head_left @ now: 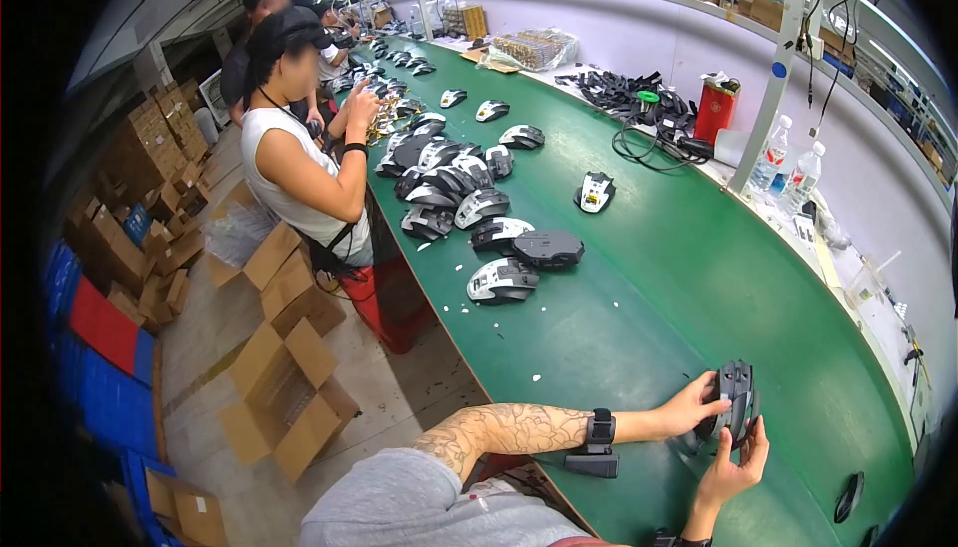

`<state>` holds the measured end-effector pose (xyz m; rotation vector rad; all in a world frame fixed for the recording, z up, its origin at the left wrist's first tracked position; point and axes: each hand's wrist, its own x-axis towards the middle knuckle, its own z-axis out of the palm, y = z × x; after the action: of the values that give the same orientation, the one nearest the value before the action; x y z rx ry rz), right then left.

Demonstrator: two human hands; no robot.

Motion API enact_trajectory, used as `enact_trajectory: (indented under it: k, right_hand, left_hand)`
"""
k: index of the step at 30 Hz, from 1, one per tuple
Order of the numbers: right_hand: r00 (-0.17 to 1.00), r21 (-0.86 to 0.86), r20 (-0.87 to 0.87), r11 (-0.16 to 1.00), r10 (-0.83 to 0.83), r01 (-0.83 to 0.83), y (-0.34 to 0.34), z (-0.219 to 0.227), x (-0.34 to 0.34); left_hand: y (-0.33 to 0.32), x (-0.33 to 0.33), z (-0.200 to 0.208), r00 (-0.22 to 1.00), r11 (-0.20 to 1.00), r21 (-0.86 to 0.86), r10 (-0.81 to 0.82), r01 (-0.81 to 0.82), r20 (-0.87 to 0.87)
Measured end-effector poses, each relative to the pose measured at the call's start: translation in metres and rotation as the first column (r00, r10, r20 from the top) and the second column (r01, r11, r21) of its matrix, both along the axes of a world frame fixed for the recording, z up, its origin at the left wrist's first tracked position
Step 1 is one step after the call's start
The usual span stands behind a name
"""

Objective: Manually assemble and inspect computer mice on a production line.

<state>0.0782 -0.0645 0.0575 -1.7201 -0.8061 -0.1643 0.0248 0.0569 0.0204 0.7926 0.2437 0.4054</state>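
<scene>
Several brown boxes sit on the floor at the far left, and one open cardboard box (324, 417) gapes below the bench edge. Moving right, a co-worker (314, 153) in a white sleeveless top stands at the green table (649, 277), both hands raised near the chest. Just beyond, a crowded cluster of white-and-black mice (481, 208) fills the near side, small white scraps scattered around it. Further right, a dark block (592, 465) lies by the bench edge under the forearm, and up the table one lone mouse (596, 193) sits apart.

Now the main action! The left hand (689, 409) is partly closed, thumb and fingers around the near-left side of a dark mouse (735, 397), which is held on its edge just above the tabletop. The right hand (736, 467) supports it from below and the right, fingers half curled, tips against the casing. Good practice here, I'd judge: keep the left grip firm, let the right fingertips do the fine work, spread pressure evenly along the seam and stay low over the table. Over to the right, clear bottles (773, 155) stand along the ledge, and a small dark piece (848, 497) lies alone.
</scene>
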Motion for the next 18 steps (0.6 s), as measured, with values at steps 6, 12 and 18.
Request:
enact_trajectory:
  k: [6, 12, 18]
  right_hand:
    - [0.999, -0.078, 0.011, 0.996, -0.033, 0.034, 0.002, 0.01, -0.007]
    - [0.988, -0.127, 0.152, 0.991, -0.016, 0.035, 0.002, 0.006, -0.001]
    - [0.996, -0.082, 0.079, 0.995, -0.044, 0.05, 0.008, 0.008, -0.005]
  left_hand:
    - [-0.011, -0.006, 0.007, 0.993, 0.98, -0.161, -0.118, 0.113, -0.024]
    - [-0.017, -0.004, 0.007, 0.996, 0.975, 0.214, 0.05, -0.064, 0.07]
    - [-0.018, -0.011, 0.02, 0.994, 0.976, 0.2, 0.077, -0.09, 0.074]
